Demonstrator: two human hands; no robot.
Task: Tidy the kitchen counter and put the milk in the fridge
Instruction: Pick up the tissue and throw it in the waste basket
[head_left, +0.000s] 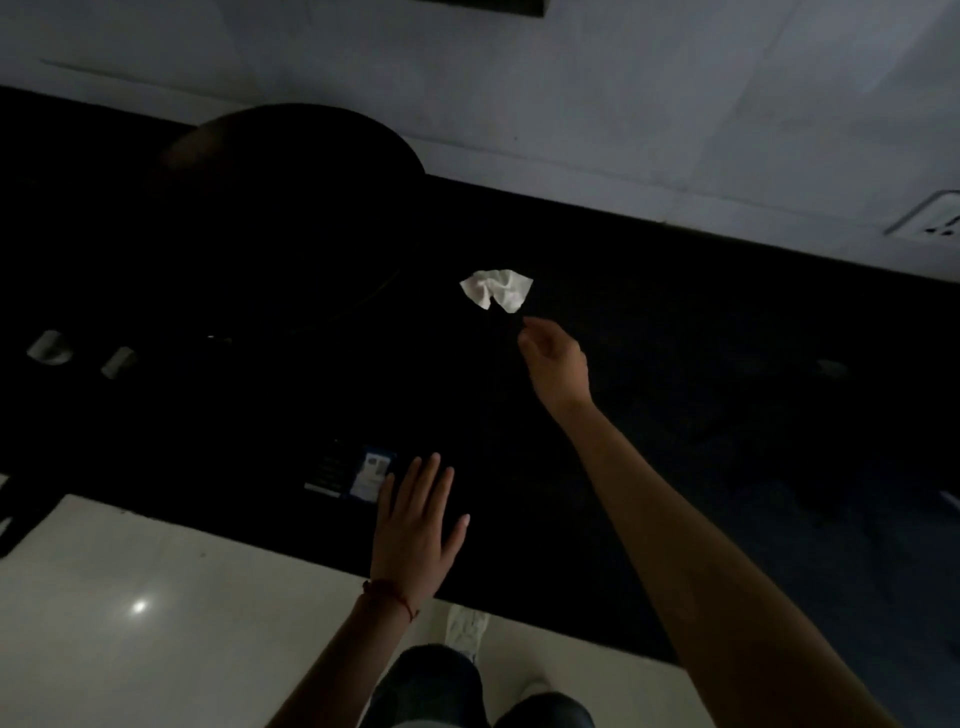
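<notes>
The bench (675, 364) is too dark to read; a large round shape (291, 171) left of the crumpled tissue (497, 289) stays unidentifiable.

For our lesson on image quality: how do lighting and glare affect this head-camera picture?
Head view: very underexposed, so the black counter swallows detail; only the white crumpled tissue and both hands, left and right, stand out; one glare spot on the pale floor; wide-angle lens tilts the lines.
</notes>
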